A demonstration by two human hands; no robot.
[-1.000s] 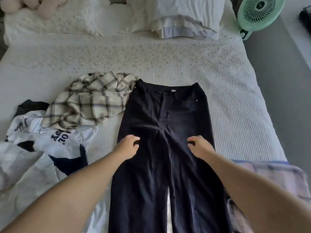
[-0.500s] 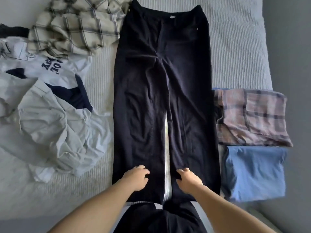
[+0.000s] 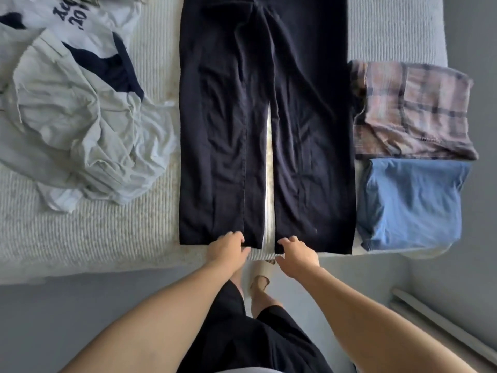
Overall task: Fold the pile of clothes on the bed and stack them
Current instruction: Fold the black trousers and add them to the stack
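Dark trousers (image 3: 266,125) lie flat, legs toward the viewer, down the middle of the bed (image 3: 88,232), between a crumpled unfolded pile (image 3: 80,117) and two folded garments, plaid (image 3: 414,111) and blue (image 3: 411,203). They look soft, limp and fairly weighty; the hems seem the natural hold. The left hand (image 3: 227,246) and right hand (image 3: 297,253) rest with curled fingers at the hems; a firm pinch cannot be confirmed.

Bed (image 3: 94,232), ribbed pale cover; dark trousers (image 3: 263,125) flat mid-bed; crumpled pale pile (image 3: 80,122) left; folded plaid (image 3: 414,111) and blue (image 3: 411,203) right.
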